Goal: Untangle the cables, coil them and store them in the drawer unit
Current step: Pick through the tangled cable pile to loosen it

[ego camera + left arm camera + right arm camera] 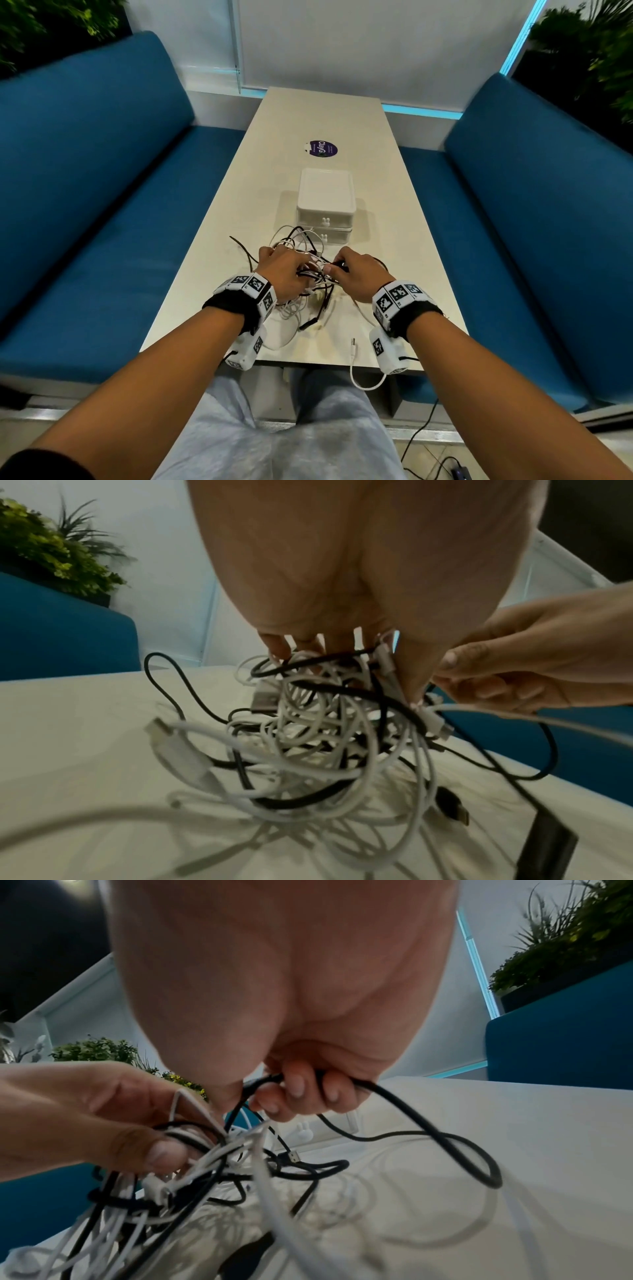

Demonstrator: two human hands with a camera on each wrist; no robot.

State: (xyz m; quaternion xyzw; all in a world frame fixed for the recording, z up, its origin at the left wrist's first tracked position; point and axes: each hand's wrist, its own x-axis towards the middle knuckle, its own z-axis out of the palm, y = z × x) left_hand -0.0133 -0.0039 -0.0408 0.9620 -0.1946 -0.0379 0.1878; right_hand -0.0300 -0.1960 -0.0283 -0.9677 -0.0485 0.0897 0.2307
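Observation:
A tangle of white and black cables (308, 274) (329, 737) (212, 1172) hangs lifted just above the near part of the white table (342, 116). My left hand (284, 270) (342, 647) grips the top of the bundle, fingers curled through the loops. My right hand (346, 270) (298, 1093) is closed round a black cable (441, 1139) that loops out to the right. The white drawer unit (325, 202) stands just behind the tangle, both drawers closed, small knobs (326, 222) facing me.
A white cable end (353, 346) lies at the table's near edge and droops off it. A purple round sticker (322, 149) sits beyond the drawer unit. Blue benches (85, 205) flank the table on both sides. Plants stand in the back corners.

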